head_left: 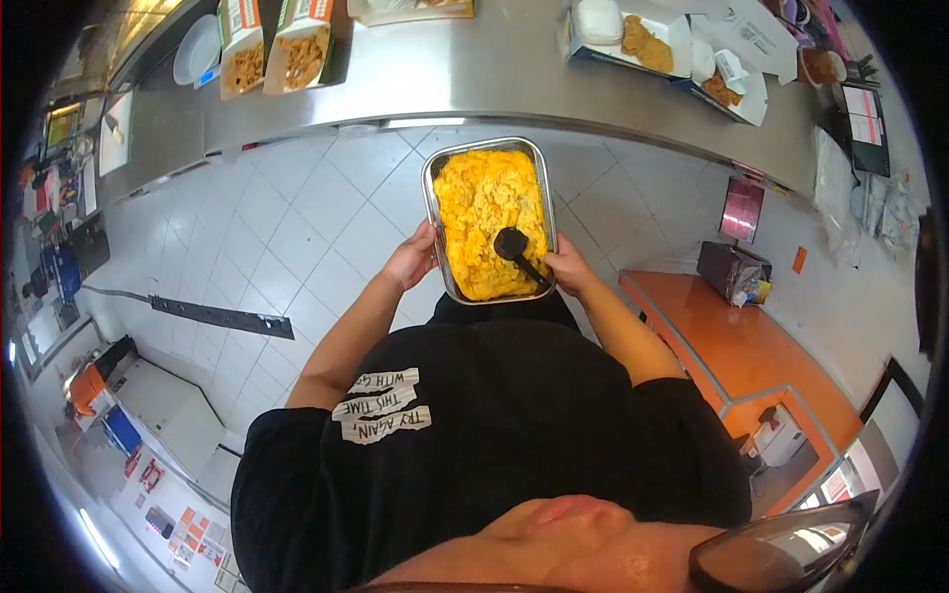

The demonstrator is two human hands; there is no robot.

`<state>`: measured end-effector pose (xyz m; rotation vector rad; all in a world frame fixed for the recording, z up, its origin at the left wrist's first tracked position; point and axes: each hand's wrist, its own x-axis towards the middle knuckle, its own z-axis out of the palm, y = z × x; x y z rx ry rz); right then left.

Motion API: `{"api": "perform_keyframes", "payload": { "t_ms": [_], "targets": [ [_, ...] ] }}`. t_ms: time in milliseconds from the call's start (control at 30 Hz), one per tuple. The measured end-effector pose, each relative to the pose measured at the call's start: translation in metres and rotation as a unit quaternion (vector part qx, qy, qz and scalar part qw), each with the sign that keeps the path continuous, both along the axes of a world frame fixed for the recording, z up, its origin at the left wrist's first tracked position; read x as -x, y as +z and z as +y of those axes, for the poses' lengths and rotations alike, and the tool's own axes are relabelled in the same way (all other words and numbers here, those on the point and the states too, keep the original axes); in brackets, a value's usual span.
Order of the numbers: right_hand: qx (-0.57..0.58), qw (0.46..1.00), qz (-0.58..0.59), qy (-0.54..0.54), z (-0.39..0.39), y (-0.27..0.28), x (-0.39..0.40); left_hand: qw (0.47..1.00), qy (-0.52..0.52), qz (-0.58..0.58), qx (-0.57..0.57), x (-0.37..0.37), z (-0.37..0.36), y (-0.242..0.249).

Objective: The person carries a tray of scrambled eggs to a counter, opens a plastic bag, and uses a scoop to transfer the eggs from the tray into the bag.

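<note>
A rectangular metal tray [541,163] is held out in front of my body, over the tiled floor. It is full of a lumpy yellow food [484,203] that looks like scrambled egg. My left hand [413,257] grips the tray's left side, fingers partly hidden under the rim. On the opposite side, my right hand [568,265] holds the tray near its lower right corner, thumb at the rim. A black spoon [511,243] with a round head rests on the food, its handle slanting toward the corner by my right thumb.
A steel counter [425,69] runs across the front. Open food boxes [301,54] stand at its left, more boxes [643,44] at its right. An orange counter [741,336] lies to my right. A dark strip [222,316] appears at left.
</note>
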<state>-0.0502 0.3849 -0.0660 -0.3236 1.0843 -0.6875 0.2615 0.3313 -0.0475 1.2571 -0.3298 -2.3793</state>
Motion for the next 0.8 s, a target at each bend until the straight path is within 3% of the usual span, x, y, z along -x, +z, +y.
{"api": "perform_keyframes", "payload": {
  "t_ms": [100,300,333,433,567,633,700,800],
  "targets": [
    [0.055,0.997,0.045,0.030,-0.009,0.009,-0.002,1.000,-0.022,0.011,-0.003,-0.010,-0.007,-0.010],
    [0.038,0.997,0.066,0.020,-0.014,0.023,0.001,0.996,-0.068,-0.037,0.034,-0.015,-0.012,-0.019],
    [0.042,0.998,0.055,0.015,-0.011,0.032,-0.002,0.995,-0.075,-0.037,0.055,-0.014,-0.009,-0.002],
    [0.074,0.996,0.036,0.031,-0.015,0.046,-0.004,0.997,-0.025,-0.040,0.061,-0.010,-0.002,0.030],
    [0.145,0.988,-0.020,0.056,-0.021,0.065,0.009,0.983,0.076,-0.060,0.153,0.016,0.038,0.058],
    [0.157,0.982,-0.019,0.100,-0.024,0.097,-0.004,0.963,0.155,-0.084,0.204,0.021,0.063,0.101],
    [0.153,0.979,-0.009,0.134,-0.050,0.129,-0.048,0.927,0.188,-0.151,0.289,-0.015,0.064,0.125],
    [0.148,0.965,-0.061,0.209,-0.123,0.116,-0.142,0.901,0.318,-0.145,0.257,-0.092,0.033,0.107]
  ]
}}
